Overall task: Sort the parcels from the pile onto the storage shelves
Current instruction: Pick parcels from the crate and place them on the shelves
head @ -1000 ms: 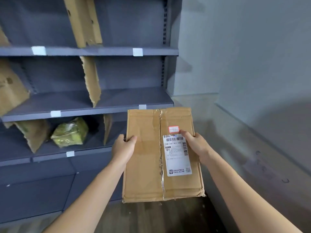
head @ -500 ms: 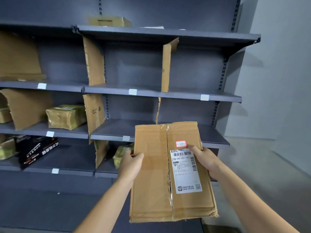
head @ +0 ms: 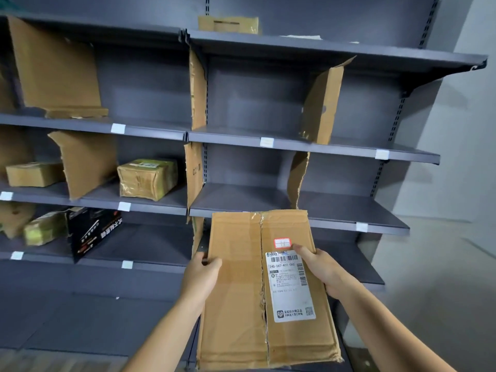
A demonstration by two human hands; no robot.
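Closer to the grey shelves [head: 322, 149] than half a second ago, the flat cardboard parcel [head: 236, 291] is still gripped at its side edges by the left hand [head: 201, 275] and right hand [head: 322, 272], label [head: 290, 288] up, before the near right bay. Far left sit a taped parcel [head: 147, 178] and a black box [head: 91, 232].

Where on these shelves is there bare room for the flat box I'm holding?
Bare: the shelf bay between the printed divider and torn divider, and right of it. Crowded: left bays, with the taped parcel and black box.
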